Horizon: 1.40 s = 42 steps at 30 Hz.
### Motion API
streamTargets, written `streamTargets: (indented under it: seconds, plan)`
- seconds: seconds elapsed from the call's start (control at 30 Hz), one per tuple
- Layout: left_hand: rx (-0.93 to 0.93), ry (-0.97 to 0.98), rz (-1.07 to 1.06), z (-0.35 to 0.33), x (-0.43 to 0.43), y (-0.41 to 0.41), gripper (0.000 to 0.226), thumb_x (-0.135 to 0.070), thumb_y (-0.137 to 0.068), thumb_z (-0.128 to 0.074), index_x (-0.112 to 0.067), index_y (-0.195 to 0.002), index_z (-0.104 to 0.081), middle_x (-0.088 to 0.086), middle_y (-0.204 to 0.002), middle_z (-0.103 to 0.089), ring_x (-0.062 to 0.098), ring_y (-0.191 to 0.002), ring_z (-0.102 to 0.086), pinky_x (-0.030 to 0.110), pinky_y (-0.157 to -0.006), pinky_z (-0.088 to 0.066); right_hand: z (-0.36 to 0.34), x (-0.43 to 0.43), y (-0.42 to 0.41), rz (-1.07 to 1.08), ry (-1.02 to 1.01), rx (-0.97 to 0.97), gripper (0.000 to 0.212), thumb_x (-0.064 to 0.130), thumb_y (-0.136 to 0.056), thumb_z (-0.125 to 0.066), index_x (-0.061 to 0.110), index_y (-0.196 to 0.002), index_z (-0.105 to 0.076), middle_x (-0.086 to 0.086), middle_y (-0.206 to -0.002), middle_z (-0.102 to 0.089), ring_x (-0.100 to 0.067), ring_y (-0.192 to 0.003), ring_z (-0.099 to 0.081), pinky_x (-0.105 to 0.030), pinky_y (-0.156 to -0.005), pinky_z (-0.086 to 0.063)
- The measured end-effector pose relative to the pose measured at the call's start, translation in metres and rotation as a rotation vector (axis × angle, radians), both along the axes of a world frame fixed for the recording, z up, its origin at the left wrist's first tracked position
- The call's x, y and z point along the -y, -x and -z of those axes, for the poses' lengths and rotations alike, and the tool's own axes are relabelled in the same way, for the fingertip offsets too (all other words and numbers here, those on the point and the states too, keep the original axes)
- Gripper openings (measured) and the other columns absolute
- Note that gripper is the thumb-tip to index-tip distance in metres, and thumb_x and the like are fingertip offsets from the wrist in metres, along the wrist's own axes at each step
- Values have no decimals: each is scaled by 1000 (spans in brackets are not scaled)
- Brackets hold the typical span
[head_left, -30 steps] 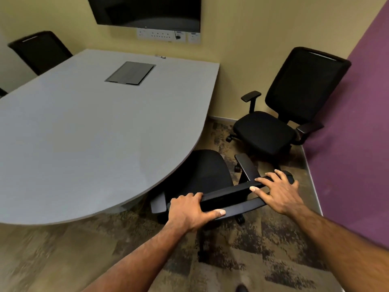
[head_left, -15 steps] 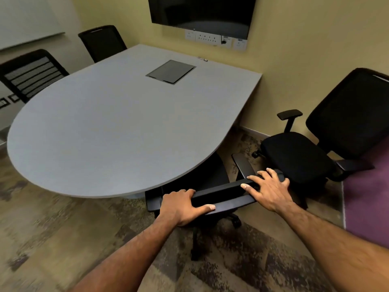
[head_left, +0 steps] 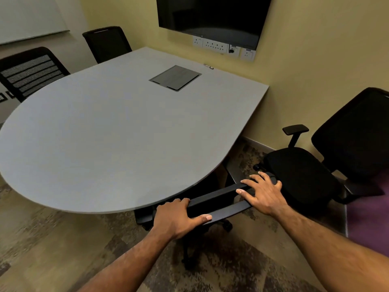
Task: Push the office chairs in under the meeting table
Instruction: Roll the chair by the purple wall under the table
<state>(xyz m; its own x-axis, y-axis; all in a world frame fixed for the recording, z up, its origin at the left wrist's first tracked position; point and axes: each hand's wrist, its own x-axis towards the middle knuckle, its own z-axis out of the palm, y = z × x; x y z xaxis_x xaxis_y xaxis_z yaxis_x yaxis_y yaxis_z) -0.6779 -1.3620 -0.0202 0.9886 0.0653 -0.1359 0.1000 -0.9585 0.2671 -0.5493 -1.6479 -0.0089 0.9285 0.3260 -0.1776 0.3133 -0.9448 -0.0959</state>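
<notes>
Update: near chair has gone further in over the last second. The seat was showing clear of the counter edge. Now it's almost all under the curved end, with only the backrest top rail and base sticking out. So this one's nearly done imo.

Left hand: fingers curled over the rail, thumb along its near face. Right hand: fingers spread flat on top, pressing, not wrapped.

Rail's long axis runs roughly parallel to the counter edge; chair faces in under the counter.

Second chair sits well clear of the counter's right side, seat toward it, not yet pushed in.
</notes>
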Motion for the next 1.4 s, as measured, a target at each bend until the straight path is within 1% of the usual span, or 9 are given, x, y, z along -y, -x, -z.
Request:
streamTargets:
  seconds: [0.17, 0.27, 0.4, 0.5, 0.83, 0.93, 1.13, 1.27, 1.4]
  plan:
    - [-55, -5, 2, 4, 11, -1, 128, -110, -53, -10, -31, -150, -40, -1, -129, -62, 24, -110, -62, 42, -88, -51, -2, 7, -12, -26, 6, -2, 88, 88, -74, -6, 47, -139, -48, 9, -155, -37, -18, -150, -15, -66, -110, -22]
    - [-95, -16, 41, 3, 13, -1, 135, -112, -47, -18, -31, -153, -34, -1, -132, -60, 24, -111, -62, 43, -91, -50, -2, 11, -19, -39, 1, 24, 87, 87, -75, -6, 47, -138, -50, 10, -154, -39, -18, -149, -17, -65, -110, -24]
    - [-138, -62, 58, 0, 17, 0, 126, -110, -48, -28, -27, -141, -43, -2, -110, -62, 23, -99, -62, 40, -81, -47, 3, 15, -27, -70, -6, 52, 87, 88, -75, -5, 46, -136, -53, 10, -153, -41, -17, -148, -20, -64, -108, -26]
    - [-133, -74, 43, -5, 23, 0, 111, -107, -53, -33, -25, -126, -50, -8, -86, -51, 21, -88, -62, 37, -72, -42, 4, 18, -34, -91, 0, 65, 88, 89, -76, -6, 45, -134, -55, 10, -151, -43, -17, -147, -22, -63, -107, -26]
    - [-83, -78, 15, -10, 13, 6, 113, -107, -53, -31, -25, -127, -54, -11, -73, -51, 15, -71, -56, 36, -67, -45, 7, 9, -34, -115, -36, 117, 87, 86, -79, -5, 42, -131, -60, 8, -147, -49, -18, -144, -28, -63, -105, -28]
    - [-82, -93, 31, -7, -7, 6, 115, -108, -53, -32, -27, -133, -52, -9, -81, -57, 17, -78, -59, 36, -67, -45, 8, -5, -25, -96, -58, 133, 89, 86, -80, -4, 40, -129, -61, 7, -145, -52, -19, -143, -30, -66, -105, -27]
    - [-29, -1, 9, -3, -34, 7, 114, -107, -51, -41, -34, -137, -54, -12, -116, -70, 12, -101, -65, 30, -79, -51, 14, -26, -16, -68, -91, 110, 83, 85, -81, -12, 38, -130, -61, 5, -144, -53, -21, -142, -30, -72, -105, -24]
    - [-26, 5, -14, -4, -39, 5, 112, -108, -50, -40, -37, -136, -55, -14, -113, -69, 10, -97, -65, 26, -73, -46, 15, -32, -24, -77, -92, 84, 85, 86, -81, -12, 38, -133, -59, 5, -147, -50, -22, -144, -27, -75, -105, -21]
    - [-26, 6, -22, -6, -43, 0, 110, -108, -50, -40, -38, -133, -56, -14, -110, -70, 10, -95, -64, 29, -74, -50, 13, -38, -31, -93, -99, 74, 86, 86, -81, -11, 37, -134, -58, 5, -147, -49, -22, -144, -26, -77, -106, -18]
